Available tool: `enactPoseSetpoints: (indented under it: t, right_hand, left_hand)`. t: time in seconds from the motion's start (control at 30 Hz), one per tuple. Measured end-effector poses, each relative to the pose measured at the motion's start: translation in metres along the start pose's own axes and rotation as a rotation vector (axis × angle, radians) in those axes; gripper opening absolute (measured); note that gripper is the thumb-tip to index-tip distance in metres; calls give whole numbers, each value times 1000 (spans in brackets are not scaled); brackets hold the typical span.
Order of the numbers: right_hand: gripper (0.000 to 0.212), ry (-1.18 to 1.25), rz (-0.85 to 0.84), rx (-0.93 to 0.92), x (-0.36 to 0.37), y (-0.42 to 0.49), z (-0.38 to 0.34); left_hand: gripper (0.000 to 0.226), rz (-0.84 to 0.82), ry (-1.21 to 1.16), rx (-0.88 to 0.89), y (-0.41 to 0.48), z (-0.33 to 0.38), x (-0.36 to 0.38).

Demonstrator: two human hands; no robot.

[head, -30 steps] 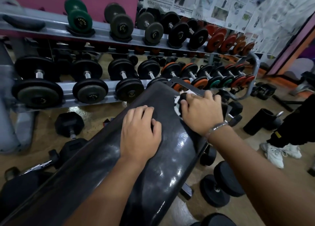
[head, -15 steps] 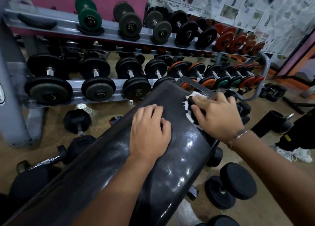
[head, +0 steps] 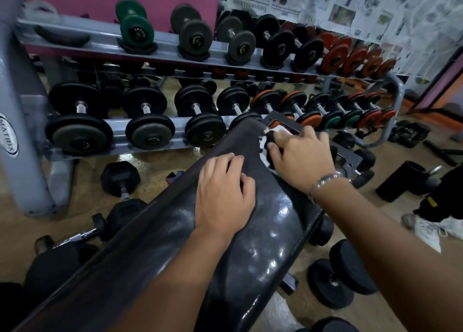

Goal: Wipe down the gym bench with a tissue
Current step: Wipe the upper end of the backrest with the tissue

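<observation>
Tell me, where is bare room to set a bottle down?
Free: the bench pad nearer than the left hand; floor between rack and hex dumbbell. Crowded: the bench's far end, where the right hand holds the tissue; round dumbbells beside it.

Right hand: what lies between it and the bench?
A crumpled white tissue lies between the right hand and the black bench. The fingers grip it against the bench's far end. The head view shows this.

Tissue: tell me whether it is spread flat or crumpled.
Crumpled. Ragged white folds of the tissue poke out around the right hand at the far end of the bench; the rest is hidden under it.
</observation>
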State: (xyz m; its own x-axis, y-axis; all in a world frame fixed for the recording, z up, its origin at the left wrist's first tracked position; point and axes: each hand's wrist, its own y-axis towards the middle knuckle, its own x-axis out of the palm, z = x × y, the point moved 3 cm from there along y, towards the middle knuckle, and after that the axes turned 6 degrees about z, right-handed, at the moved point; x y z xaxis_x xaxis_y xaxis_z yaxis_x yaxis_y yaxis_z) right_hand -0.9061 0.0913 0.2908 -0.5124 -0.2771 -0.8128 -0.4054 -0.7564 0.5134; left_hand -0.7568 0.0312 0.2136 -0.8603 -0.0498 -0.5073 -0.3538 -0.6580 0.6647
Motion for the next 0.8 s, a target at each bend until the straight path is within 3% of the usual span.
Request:
enactPoseSetpoints:
  t: [0.1, 0.27, 0.4, 0.57, 0.7, 0.8]
  right_hand:
    - [36, 74, 48, -80, -8, -25, 10]
    - [41, 22, -54, 74, 3, 17, 5]
    - [36, 39, 48, -106, 0, -12, -1]
    - [36, 87, -59, 91, 5, 17, 3]
    - [33, 105, 68, -100, -4, -9, -4]
    - [35, 122, -30, 40, 2, 12, 10]
  left_hand:
    - [37, 6, -6, 0, 0, 0, 1]
    - [36, 19, -13, -2, -1, 0, 1]
    - [38, 14, -6, -2, -1, -1, 2]
    - [37, 7, -8, -16, -1, 2, 0]
    - [39, -11, -5, -15, -1, 0, -1]
    - [39, -2, -13, -30, 0, 1, 0]
